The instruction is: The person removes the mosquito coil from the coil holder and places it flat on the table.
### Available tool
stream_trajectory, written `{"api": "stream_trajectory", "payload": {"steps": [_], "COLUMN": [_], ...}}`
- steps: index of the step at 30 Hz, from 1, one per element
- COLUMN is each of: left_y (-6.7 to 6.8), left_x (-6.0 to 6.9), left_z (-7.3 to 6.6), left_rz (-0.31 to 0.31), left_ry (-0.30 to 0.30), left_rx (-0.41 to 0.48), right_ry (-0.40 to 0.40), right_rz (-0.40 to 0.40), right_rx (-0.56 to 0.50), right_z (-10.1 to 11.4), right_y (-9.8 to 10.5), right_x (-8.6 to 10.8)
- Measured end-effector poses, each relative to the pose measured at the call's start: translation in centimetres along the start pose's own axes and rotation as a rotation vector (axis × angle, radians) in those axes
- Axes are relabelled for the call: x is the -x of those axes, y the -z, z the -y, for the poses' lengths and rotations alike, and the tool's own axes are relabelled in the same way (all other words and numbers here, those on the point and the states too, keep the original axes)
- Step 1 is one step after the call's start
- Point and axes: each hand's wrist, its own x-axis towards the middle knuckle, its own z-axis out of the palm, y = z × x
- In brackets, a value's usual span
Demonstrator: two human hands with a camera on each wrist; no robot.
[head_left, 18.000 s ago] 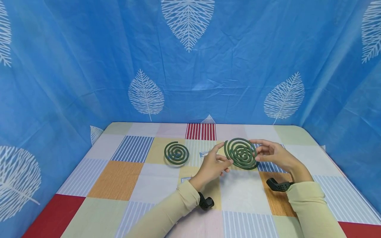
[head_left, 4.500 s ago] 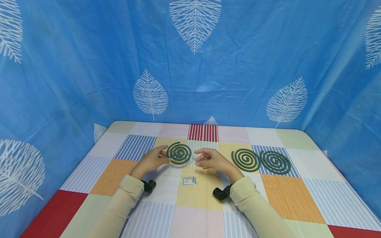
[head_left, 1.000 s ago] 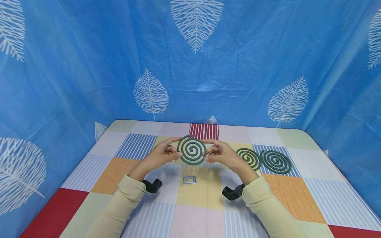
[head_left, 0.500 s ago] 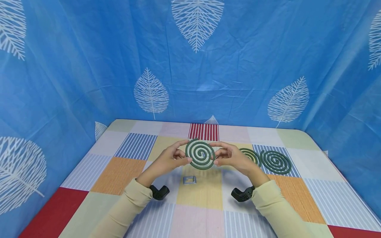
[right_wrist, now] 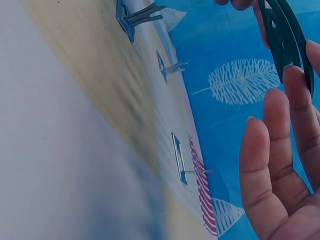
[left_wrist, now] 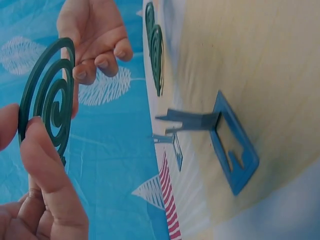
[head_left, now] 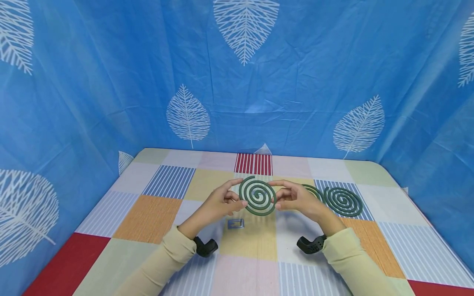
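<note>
A green mosquito coil [head_left: 259, 201] is raised above the table between both hands, its face tilted toward the head camera. My left hand [head_left: 225, 201] pinches its left rim between thumb and fingertips. My right hand [head_left: 300, 201] holds the opposite rim by thumb and fingers. Below and to the left of the coil, a small metal coil stand [head_left: 235, 224] sits on the cloth, its tongue bent up, as the left wrist view shows. In the right wrist view, a second stand [right_wrist: 162, 67] and a third stand [right_wrist: 178, 157] also stand on the cloth.
Two more green coils lie at the right: one coil [head_left: 342, 201] fully seen, the other coil [head_left: 314, 190] partly hidden by my right hand. A patchwork cloth [head_left: 148, 216] covers the table. A blue curtain [head_left: 296, 74] with white leaves rises behind it.
Some seconds ago the coil was low at the left; now both hands hold it raised. Over the last second they have carried it right and slightly nearer. Earlier, two coils were set side by side.
</note>
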Motion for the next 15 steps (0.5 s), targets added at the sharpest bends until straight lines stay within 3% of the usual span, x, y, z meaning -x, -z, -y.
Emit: {"api": "stream_trajectory", "payload": {"steps": [15], "left_y": [-2.2], "left_x": [-0.4], "left_z": [-0.3], "left_rz": [0.006], "left_ry": [0.048], "left_rx": [0.066], "right_ry": [0.039], "right_rz": [0.022], "right_rx": [0.006], "right_z": [-0.1], "right_y": [1.4], "right_x": [1.6]}}
